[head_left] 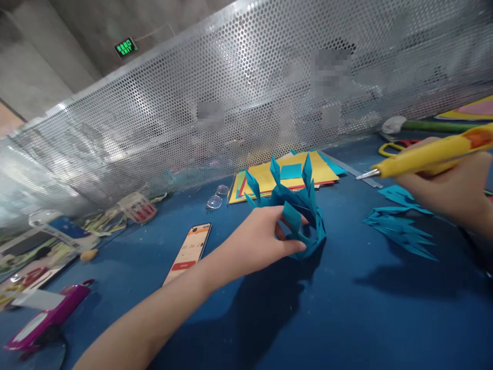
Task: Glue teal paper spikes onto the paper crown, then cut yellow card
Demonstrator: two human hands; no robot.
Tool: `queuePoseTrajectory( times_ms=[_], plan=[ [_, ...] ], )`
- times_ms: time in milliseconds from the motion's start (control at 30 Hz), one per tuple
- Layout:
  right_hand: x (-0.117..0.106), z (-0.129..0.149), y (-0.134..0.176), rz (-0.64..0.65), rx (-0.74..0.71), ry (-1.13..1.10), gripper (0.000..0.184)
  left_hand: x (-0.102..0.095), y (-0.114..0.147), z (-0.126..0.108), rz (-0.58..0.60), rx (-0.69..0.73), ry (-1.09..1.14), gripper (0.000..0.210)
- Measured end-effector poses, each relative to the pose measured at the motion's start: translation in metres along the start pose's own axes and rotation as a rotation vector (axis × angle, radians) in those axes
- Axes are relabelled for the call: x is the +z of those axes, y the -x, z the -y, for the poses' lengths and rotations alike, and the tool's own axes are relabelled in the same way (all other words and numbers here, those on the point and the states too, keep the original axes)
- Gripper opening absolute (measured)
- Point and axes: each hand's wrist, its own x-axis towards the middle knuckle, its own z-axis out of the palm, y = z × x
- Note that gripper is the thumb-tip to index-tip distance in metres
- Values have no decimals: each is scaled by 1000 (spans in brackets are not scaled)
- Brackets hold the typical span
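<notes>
My left hand [265, 236] is closed on the near side of a blue folded-paper crown [318, 218], which stands on the blue table with several pointed tips upward. A paper flap shows between its fingers. At the right, my right hand [447, 190] grips a yellow hot glue gun [427, 154], its metal nozzle pointing left, above the table and apart from the crown. Below the gun lie blue pointed paper pieces [402, 231]. Part of the right hand is hidden behind the gun.
Behind the crown lies a stack of coloured paper [262, 177]. A phone [190, 249], glasses [216, 198], a plastic basket [138, 205] and a purple device [50, 318] are on the left. Yellow-handled scissors [389, 149] lie at the right. A perforated metal screen [173, 113] runs along the back.
</notes>
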Motion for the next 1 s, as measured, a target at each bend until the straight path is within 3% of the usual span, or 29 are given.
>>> queuePoseTrajectory(
  times_ms=[167, 433, 667, 1000],
  plan=[
    [-1, -13, -2, -53, 53, -23, 33, -3, 0, 1, -22, 1, -75, 35],
    [0, -10, -2, -53, 138, -58, 22, -1, -3, 5, 16, -68, -132, 44],
    [3, -8, -2, -85, 186, -30, 21, -8, -3, 4, 96, -9, -56, 13],
    [1, -6, -5, -80, 217, 13, 21, -5, -3, -1, 2, 3, -172, 30]
  ],
)
